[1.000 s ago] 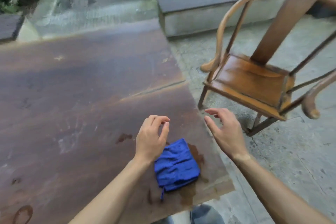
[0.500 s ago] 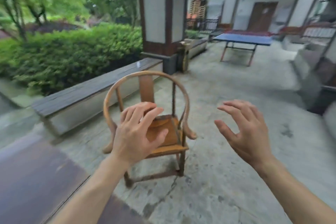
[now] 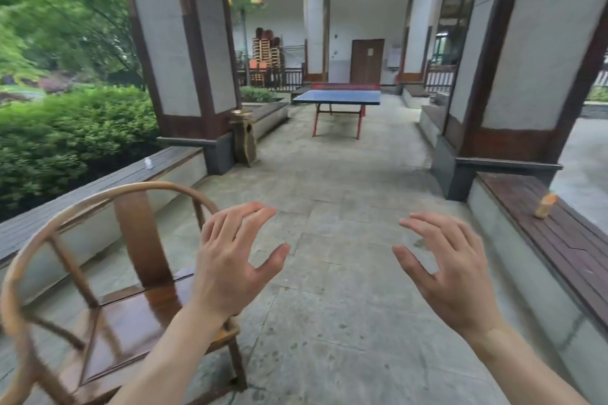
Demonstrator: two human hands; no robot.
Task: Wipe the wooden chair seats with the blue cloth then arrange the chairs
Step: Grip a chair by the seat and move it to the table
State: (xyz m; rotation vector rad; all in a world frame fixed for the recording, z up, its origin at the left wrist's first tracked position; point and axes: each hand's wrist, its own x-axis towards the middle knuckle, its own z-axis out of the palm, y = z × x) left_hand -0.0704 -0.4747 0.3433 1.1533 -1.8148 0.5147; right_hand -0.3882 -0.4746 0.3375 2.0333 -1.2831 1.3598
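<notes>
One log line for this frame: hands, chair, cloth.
left hand: open, empty, above chair | right hand: open, empty, over floor | cloth: not in view

A brown wooden chair with a curved horseshoe-shaped back rail [image 3: 108, 273] stands upright at near left on the stone floor, its glossy seat bare.

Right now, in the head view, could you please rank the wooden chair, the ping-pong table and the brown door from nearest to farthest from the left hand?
1. Wooden chair, beneath the left hand.
2. Ping-pong table, mid-walkway ahead.
3. Brown door, far back wall.
</notes>
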